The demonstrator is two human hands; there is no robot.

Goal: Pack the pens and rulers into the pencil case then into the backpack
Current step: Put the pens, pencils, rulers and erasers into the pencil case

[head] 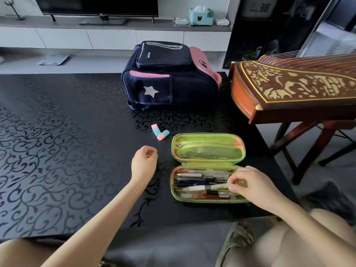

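Green zip-around fabric pencil case (208, 167) lies wide open on black table w/ glossy scroll pattern (57, 151), near the front right corner. Lid half, folded back away from the person, has a mesh zip pocket; something pale and flat shows through the mesh, can't tell what. Lower half is packed w/ pens lying lengthwise, side by side, tips to the left: clear-barrel ones at the far side, dark ones in the middle, red ones along the near edge. No ruler clearly made out among them.

Right hand (254, 186) is over the case's right end, thumb + fingertips pinched on the back end of a white-barrelled pen (204, 187) that lies on top of the others. Left hand (144, 160) hovers just left of the case, fingers loosely curled, holding nothing, not touching it.

Two pink-and-blue erasers (159, 132) sit on the table just beyond the case's far left corner, touching each other.

Navy-and-pink school backpack w/ silver star (169, 76) lies on the table's far edge, well apart from the case, front pocket zip shut. Main opening not visible.
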